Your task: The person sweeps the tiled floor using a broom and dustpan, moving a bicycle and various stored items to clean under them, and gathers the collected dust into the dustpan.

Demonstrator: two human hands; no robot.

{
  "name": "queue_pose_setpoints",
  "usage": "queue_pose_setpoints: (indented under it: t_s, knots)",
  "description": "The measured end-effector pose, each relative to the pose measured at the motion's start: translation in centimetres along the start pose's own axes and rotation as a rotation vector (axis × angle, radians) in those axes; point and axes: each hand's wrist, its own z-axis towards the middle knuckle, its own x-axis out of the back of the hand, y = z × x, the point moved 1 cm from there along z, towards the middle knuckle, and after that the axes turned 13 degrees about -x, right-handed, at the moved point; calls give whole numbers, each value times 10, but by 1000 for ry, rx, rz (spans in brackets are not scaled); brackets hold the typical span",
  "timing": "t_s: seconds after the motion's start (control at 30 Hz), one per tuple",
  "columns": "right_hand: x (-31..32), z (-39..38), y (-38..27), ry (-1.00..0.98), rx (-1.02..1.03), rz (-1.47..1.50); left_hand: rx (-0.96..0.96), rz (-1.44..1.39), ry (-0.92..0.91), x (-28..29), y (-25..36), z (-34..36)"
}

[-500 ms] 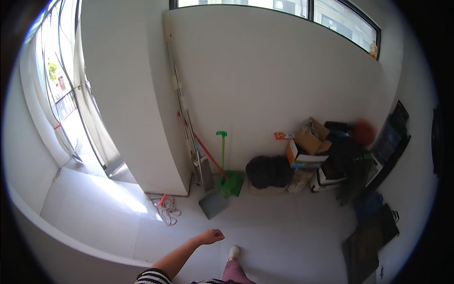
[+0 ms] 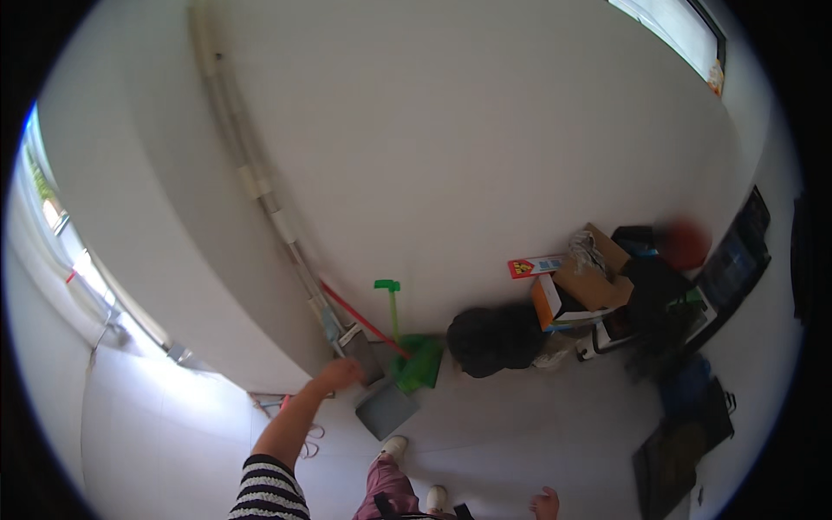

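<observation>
My left hand, smeared by motion, reaches toward the long pale poles and grey flat mop leaning in the corner; whether it touches them is unclear. A grey dustpan lies below it on the floor. A green dustpan with an upright green handle stands by the wall, with a red stick angled into it. My right hand is low at the bottom right, fingers loosely bent and apart, holding nothing visible.
Cardboard boxes, a black bundle and a red object are piled along the wall. Dark flat objects lie at the right. A tangled cord is on the floor near my feet. A bright doorway is at the left.
My left hand has risen and moved left toward the corner poles. My right hand has come into view. The view has shifted, and I have stepped closer to the wall.
</observation>
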Motion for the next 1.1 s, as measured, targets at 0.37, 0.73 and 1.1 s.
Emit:
queue_pose_setpoints:
  t_s: [0.37, 0.73, 1.1]
  knots:
    - [-121, -92, -10, -34, -441, -202, -91, 632, -53, 88, -183, 229]
    - [-178, -106, -80, 44, -502, -315, 302, 1043, -521, 78, -290, 270]
    - [-198, -122, -77, 17, -628, -199, -210, 948, -641, 106, -182, 303]
